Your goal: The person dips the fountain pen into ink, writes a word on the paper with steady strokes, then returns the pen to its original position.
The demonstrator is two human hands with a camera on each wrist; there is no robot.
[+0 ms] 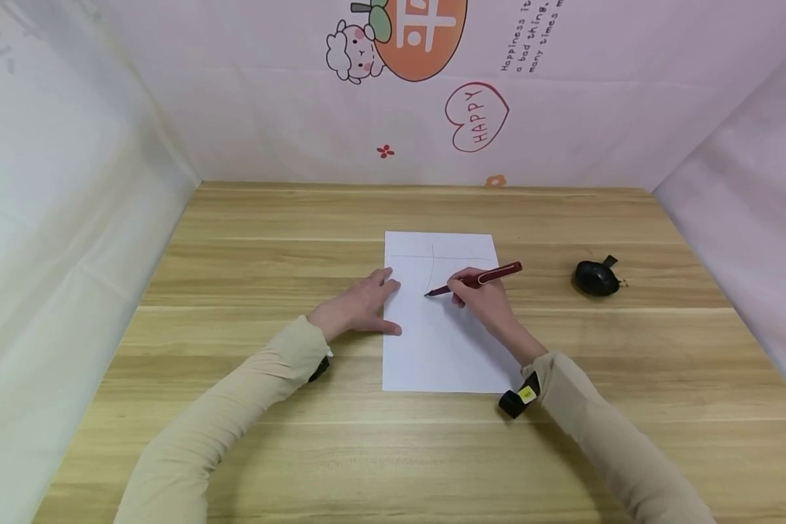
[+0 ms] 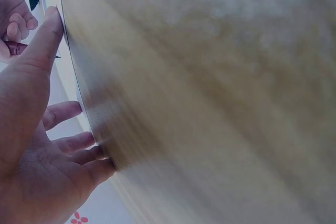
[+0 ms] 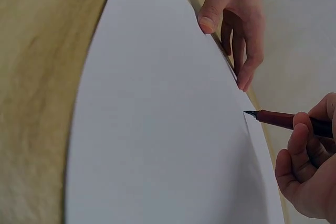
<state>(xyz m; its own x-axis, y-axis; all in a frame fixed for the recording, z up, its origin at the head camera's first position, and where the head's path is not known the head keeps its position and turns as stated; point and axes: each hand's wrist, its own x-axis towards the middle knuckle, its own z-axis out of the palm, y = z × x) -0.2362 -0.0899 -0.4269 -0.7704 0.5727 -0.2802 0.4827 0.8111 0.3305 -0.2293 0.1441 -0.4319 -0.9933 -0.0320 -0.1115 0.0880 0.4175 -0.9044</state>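
A white sheet of paper [image 1: 432, 356] lies on the wooden table, with a thin horizontal line near its top and a slightly curved line running down across it. In my right hand [image 1: 487, 298] I pinch a dark red fountain pen [image 1: 500, 272]. Its nib touches the paper at the lower end of the curved line; the right wrist view shows the nib of the pen [image 3: 275, 118] up close. With fingers spread, my left hand [image 1: 363, 302] rests on the paper's left edge. The thumb and fingertips of the left hand [image 2: 47, 145] press along that edge in the left wrist view.
Right of the paper on the table [image 1: 249, 291] sits a small round black object [image 1: 596, 278] with a short tab. A printed white cloth [image 1: 288, 131] stands behind the table, and plain white cloth hangs at both sides.
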